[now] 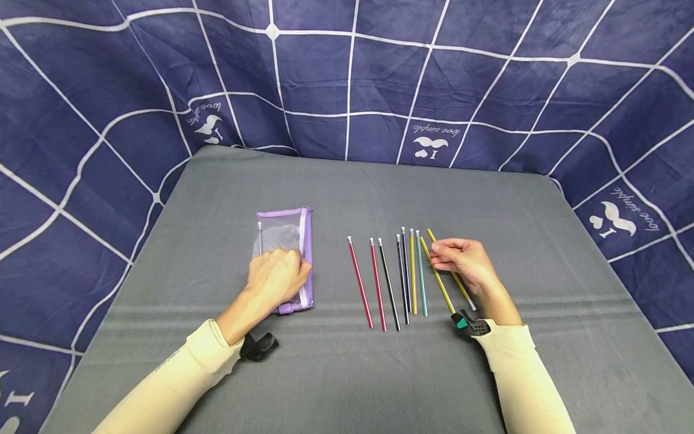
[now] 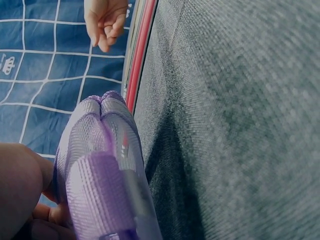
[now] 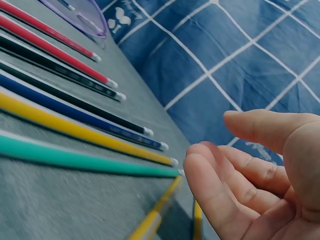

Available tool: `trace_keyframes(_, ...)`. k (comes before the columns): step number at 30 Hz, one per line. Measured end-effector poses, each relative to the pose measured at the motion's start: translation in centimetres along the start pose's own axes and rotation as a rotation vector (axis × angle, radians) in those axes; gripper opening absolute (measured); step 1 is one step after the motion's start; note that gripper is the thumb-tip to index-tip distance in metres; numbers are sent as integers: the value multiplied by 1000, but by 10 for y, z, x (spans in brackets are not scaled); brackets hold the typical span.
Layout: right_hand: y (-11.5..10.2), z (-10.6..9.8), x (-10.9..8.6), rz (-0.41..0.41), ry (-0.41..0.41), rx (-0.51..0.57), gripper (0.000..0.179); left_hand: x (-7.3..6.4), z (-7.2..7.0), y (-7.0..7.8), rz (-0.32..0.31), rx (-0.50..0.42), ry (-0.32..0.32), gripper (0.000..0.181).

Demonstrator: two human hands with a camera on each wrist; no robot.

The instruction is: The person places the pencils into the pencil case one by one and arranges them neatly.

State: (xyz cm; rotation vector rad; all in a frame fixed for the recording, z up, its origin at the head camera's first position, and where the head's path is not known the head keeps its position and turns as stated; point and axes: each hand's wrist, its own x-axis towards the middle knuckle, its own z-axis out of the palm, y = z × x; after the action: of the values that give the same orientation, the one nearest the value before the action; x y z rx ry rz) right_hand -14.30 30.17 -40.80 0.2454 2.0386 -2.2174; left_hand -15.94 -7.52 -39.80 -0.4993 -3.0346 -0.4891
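Observation:
A clear mesh pencil pouch point(image 1: 279, 232) with purple trim lies toward the left of the table. My left hand point(image 1: 276, 276) grips its near part, thumb and fingers folded around the pouch's edge in the left wrist view. One silver-tipped pencil point(image 1: 259, 238) shows through the clear side. On the right, my right hand point(image 1: 467, 262) hovers by two slanted yellow pencils, one nearer the row point(image 1: 440, 280) and one partly covered by the hand point(image 1: 464, 292). Nothing sits between its thumb and loosely bent fingers point(image 3: 202, 185) in the right wrist view.
Between the hands lies a row of pencils: two red point(image 1: 360, 283), a black one point(image 1: 389, 284), a dark one, a blue one, a yellow one point(image 1: 414, 271) and a green one point(image 1: 421, 274). Grey cloth point(image 1: 336, 374) covers the table. A blue checked curtain point(image 1: 379, 78) stands behind and beside it.

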Motion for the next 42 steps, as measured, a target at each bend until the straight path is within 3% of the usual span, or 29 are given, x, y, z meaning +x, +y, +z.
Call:
trace_keyframes(17,4,-27,1,-13,123,-86,12,-1,-1,0,-7,2,-1,30)
trace_keyframes(21,4,-30,2,34,142,-156,9,-1,-1,0,-6,1,4,30)
trace_keyframes(29,6,-30,0,41,174,-340,43,-1,-1,0,-1,8,4,30)
trace_keyframes(37,6,-27,-2,72,219,-496,43,0,-1,0,-3,8,-3,31)
trace_keyframes(42,3,-26,-3,105,206,-624,42,-1,-2,0,-7,6,-5,30)
